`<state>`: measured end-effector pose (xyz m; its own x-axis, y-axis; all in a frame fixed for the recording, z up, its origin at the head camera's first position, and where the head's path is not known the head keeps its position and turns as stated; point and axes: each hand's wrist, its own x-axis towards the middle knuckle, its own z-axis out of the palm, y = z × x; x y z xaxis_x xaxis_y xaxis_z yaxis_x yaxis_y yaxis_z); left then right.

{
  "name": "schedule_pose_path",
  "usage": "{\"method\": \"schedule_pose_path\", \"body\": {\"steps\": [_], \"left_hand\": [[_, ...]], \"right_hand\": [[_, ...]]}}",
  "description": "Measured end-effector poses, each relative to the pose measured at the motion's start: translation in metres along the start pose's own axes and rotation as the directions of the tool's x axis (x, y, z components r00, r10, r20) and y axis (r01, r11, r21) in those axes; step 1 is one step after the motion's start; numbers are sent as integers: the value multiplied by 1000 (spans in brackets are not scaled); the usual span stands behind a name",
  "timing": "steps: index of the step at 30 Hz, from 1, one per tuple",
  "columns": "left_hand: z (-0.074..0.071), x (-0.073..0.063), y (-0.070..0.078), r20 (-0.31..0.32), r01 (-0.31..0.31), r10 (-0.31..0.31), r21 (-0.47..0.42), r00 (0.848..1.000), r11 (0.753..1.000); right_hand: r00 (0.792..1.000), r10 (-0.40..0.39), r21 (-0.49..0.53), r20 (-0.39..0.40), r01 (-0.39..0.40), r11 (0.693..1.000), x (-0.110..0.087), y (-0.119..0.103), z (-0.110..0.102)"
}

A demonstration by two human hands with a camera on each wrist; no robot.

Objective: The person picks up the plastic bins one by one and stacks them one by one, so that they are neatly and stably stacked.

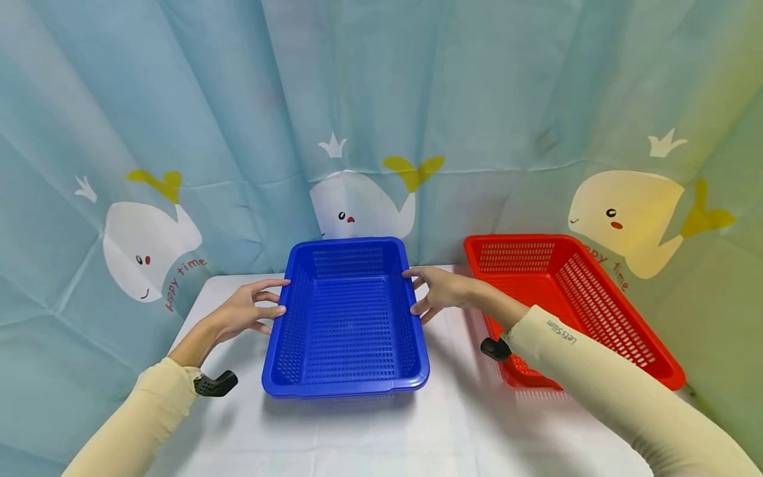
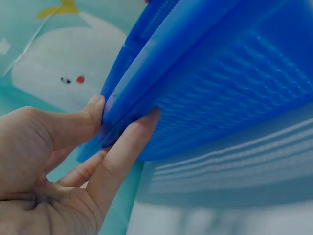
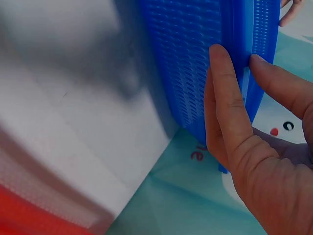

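A blue rectangular plastic basket [image 1: 352, 331] with slotted walls and floor is held between two hands, raised a little over the white table, where its shadow falls. The left hand [image 1: 247, 308] pinches its left rim, thumb on the outer edge and fingers underneath, as the left wrist view shows at the rim [image 2: 146, 73]. On the opposite side the right hand [image 1: 441, 291] pinches the right rim, with fingers [image 3: 227, 93] against the outer wall and the thumb at the rim's edge. Nothing lies inside the blue basket.
A larger red slotted basket [image 1: 536, 285] stands at the right, partly behind the right forearm. The white tabletop [image 1: 357, 437] runs beneath. A light blue curtain [image 1: 369, 86] with whale prints hangs behind the table and along its sides.
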<state>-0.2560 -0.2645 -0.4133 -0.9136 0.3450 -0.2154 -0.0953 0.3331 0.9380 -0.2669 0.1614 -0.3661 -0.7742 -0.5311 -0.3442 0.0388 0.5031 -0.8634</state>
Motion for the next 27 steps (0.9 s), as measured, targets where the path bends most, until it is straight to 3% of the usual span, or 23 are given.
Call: {"method": "schedule_pose_path", "body": {"steps": [11, 17, 27], "left_hand": [[38, 26, 12, 23, -19, 19, -27, 1000, 999], [57, 36, 19, 11, -15, 16, -41, 1000, 999], [69, 44, 25, 8, -15, 16, -71, 1000, 997]], "right_hand": [[998, 42, -28, -41, -43, 999, -29, 20, -28], [999, 19, -26, -33, -20, 999, -42, 28, -40], [1000, 5, -35, -31, -6, 999, -51, 35, -53]]}}
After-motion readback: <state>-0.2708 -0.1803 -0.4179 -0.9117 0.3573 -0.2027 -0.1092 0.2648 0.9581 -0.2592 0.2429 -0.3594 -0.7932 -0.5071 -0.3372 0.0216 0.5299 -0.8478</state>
